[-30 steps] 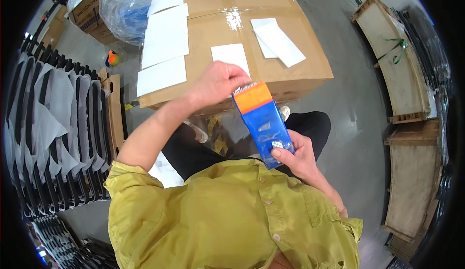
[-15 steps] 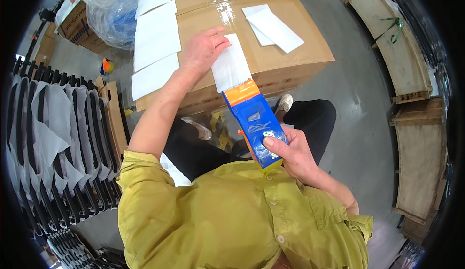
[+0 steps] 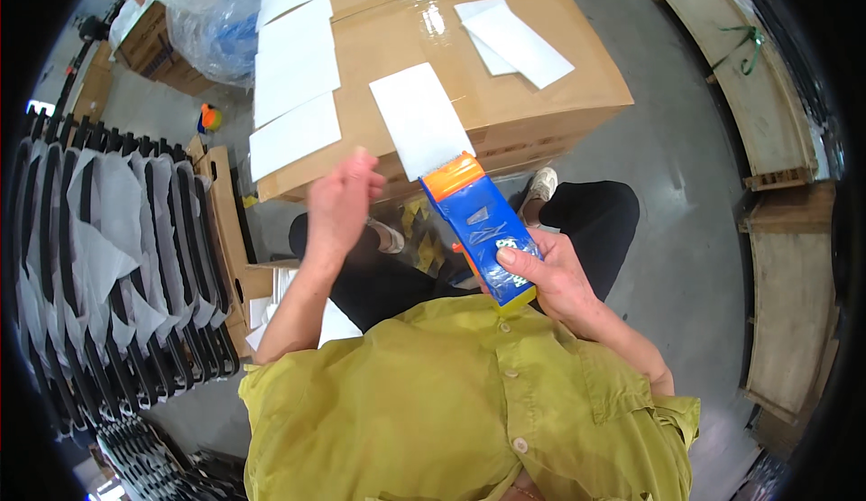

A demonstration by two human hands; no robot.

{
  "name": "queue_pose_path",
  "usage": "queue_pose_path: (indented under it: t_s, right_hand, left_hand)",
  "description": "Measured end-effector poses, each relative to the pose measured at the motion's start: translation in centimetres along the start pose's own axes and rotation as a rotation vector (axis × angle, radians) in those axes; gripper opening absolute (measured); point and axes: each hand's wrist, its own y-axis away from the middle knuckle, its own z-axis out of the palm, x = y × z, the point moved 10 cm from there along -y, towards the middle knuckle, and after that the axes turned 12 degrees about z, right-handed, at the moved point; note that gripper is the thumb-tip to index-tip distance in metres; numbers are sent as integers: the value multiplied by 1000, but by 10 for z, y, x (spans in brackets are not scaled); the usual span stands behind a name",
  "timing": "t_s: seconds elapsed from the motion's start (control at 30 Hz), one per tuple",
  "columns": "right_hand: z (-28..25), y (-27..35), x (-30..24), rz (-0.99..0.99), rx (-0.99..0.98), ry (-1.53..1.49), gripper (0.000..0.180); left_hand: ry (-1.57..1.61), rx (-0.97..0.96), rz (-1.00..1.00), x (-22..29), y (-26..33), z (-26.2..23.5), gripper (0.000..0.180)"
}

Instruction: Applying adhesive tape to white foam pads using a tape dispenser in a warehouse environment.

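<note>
My right hand (image 3: 550,275) grips a blue packet with an orange top (image 3: 478,217), held upright in front of my chest. My left hand (image 3: 338,203) hangs free in the air just below the near edge of a big cardboard box (image 3: 541,95), fingers loosely curled and holding nothing. A white paper sheet (image 3: 419,118) lies on the box top, overhanging its near edge right above the packet. Several more white sheets (image 3: 293,59) lie in a row along the box's left side, and two overlapping sheets (image 3: 514,36) rest at its far right.
A rack of black frames with white sheets (image 3: 99,248) fills the left. A small open carton (image 3: 225,239) stands beside it. Clear plastic wrap (image 3: 212,23) is bunched behind the box. Wooden pallets (image 3: 749,77) lean on the right over grey concrete floor (image 3: 686,194).
My left hand laid a white sheet on the box, then drew back toward me and lifted off it. The blue packet stayed in my right hand, shifting slightly.
</note>
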Motion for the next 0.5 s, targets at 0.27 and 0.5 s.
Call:
queue_pose_path:
  t_s: [0.27,0.5]
  right_hand:
    - [3,-3,11,26,-66,112,46]
    - [-3,21,0,-133,23,290,43]
  left_hand:
    - [743,-212,-251,-25,3,85,44]
    - [864,42,-175,-5,-17,77,35]
